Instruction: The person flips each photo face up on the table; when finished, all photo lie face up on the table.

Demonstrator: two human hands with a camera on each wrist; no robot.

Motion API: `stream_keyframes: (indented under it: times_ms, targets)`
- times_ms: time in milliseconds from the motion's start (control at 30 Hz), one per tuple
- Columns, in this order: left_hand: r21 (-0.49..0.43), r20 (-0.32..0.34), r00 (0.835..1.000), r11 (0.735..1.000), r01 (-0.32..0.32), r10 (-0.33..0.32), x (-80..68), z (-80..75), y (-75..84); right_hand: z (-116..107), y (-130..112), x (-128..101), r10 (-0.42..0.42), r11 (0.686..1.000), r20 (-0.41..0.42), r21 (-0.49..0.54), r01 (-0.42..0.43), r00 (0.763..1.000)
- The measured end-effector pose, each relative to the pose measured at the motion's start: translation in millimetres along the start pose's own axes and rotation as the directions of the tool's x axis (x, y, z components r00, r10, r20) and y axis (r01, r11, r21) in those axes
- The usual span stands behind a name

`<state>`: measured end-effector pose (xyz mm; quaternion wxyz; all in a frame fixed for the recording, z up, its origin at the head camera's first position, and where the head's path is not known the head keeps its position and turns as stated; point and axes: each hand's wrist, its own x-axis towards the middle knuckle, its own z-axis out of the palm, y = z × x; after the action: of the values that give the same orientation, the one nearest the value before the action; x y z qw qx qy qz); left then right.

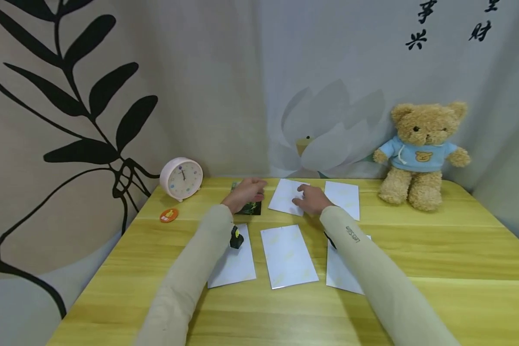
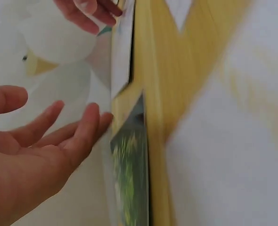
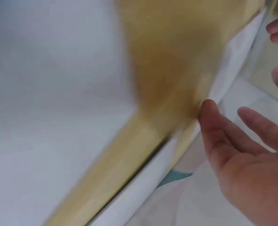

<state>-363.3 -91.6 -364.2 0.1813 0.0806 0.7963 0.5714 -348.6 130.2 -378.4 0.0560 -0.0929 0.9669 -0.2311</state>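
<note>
My left hand (image 1: pixel 247 191) hovers with relaxed fingers over a dark green photo card (image 1: pixel 249 208) at the far side of the yellow table (image 1: pixel 437 259). In the left wrist view its fingertips (image 2: pixel 89 120) sit right beside that card's edge (image 2: pixel 129 179); contact is unclear. My right hand (image 1: pixel 310 198) rests with straight fingers on a white card (image 1: pixel 285 194) beside it. In the right wrist view a fingertip (image 3: pixel 208 110) touches the white card's edge (image 3: pixel 226 92). Neither hand grips anything.
Another white card (image 1: pixel 345 198) lies right of my right hand, and three more (image 1: pixel 288 256) lie in a nearer row, partly under my sleeves. A pink clock (image 1: pixel 181 178) and an orange badge (image 1: pixel 169 215) sit at the left. A teddy bear (image 1: pixel 419 156) stands at the back right.
</note>
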Motion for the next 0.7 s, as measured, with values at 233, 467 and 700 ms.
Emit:
stream_keyframes:
  times_ms: [233,467,700]
  targets:
    - [0.094,0.012,0.999,0.995,0.030,-0.031,10.0,24.1,2.1,9.1,3.0,1.4,-0.007,0.997,0.005,-0.072,0.007,1.000]
    - [-0.056,-0.065,0.995,0.995,0.077,-0.080,14.7,27.9,5.1,11.8,-4.0,2.5,-0.035,0.992,-0.017,-0.118,0.033,0.999]
    - [-0.197,-0.157,0.988,0.980,-0.037,0.005,15.8,21.8,6.7,9.6,-12.9,5.7,-0.079,0.995,-0.017,0.065,0.080,0.997]
